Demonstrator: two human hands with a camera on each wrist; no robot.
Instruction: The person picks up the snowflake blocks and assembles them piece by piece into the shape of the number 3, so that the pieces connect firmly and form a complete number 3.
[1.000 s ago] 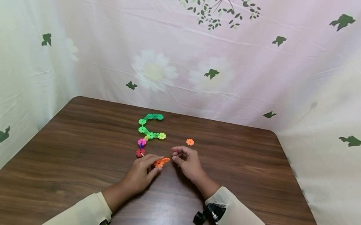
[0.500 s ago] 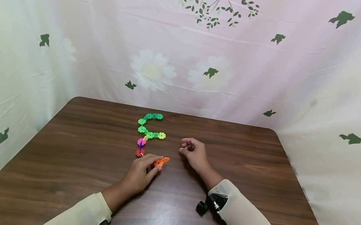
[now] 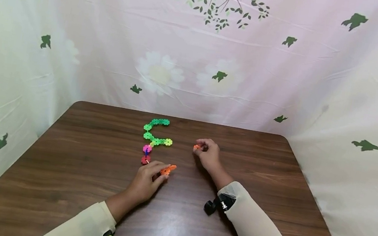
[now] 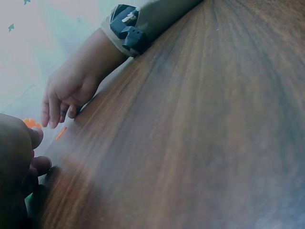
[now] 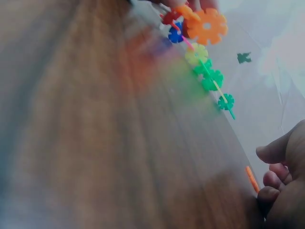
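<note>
My left hand (image 3: 146, 178) pinches a few joined orange flower-shaped discs (image 3: 168, 169) just above the table. The right wrist view shows one of these orange discs (image 5: 207, 26) face-on. By the left fingers is the red end of a chain of interlocking discs (image 3: 147, 135), running through pink and yellow to green; whether the orange ones join it is hidden. Over to the right, my right hand (image 3: 210, 155) is at a single orange disc (image 3: 197, 147) on the table. Its thumb and fingers are apart in the right wrist view, with the loose disc (image 5: 251, 179) beside the fingertips.
The brown wooden table (image 3: 257, 176) has rounded far corners. A pale cloth (image 3: 192, 46) printed with birds, branches and flowers hangs behind it and along both sides. Each sleeve carries a black wrist camera, such as the right one (image 3: 210, 207).
My right hand has moved away from the left hand, farther back and rightward to the loose orange disc. The left hand keeps its place and still holds the orange discs.
</note>
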